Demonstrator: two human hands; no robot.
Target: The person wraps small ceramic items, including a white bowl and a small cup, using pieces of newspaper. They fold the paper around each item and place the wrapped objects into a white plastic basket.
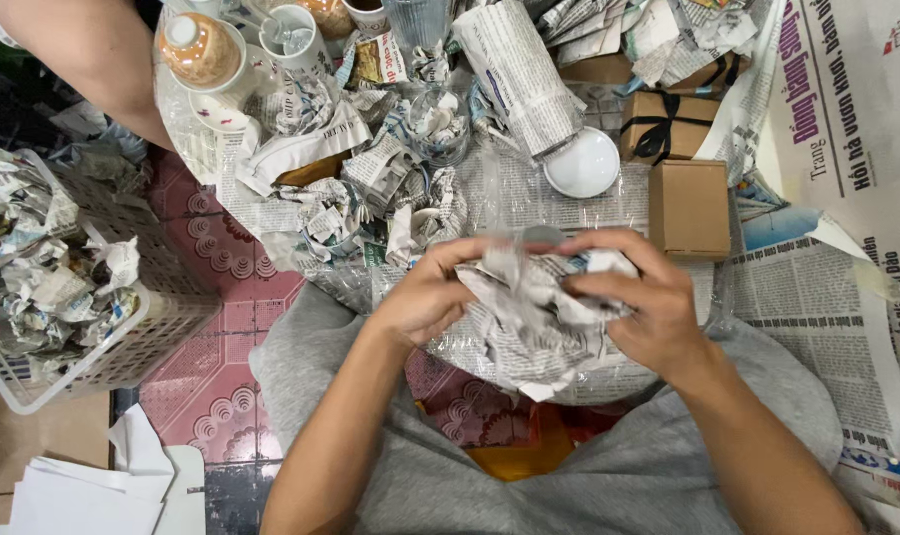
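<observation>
Newspaper bundle (539,317) sat right in your lap, both hands on it: left hand (425,297) and right hand (648,307) had their fingers clamped around its crumpled top. Looked light and soft outside, but I'd guess something breakable was inside, so cradling the sides seemed safest. Left of the bundle, the white basket (162,332) was full of paper-wrapped lumps; above the bundle sat a cardboard box (689,208), shut.

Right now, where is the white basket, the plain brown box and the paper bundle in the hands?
white basket (167,332): head view, its near side wall.
plain brown box (688,206): head view, its top face.
paper bundle (529,317): head view, its crumpled newspaper front.
</observation>
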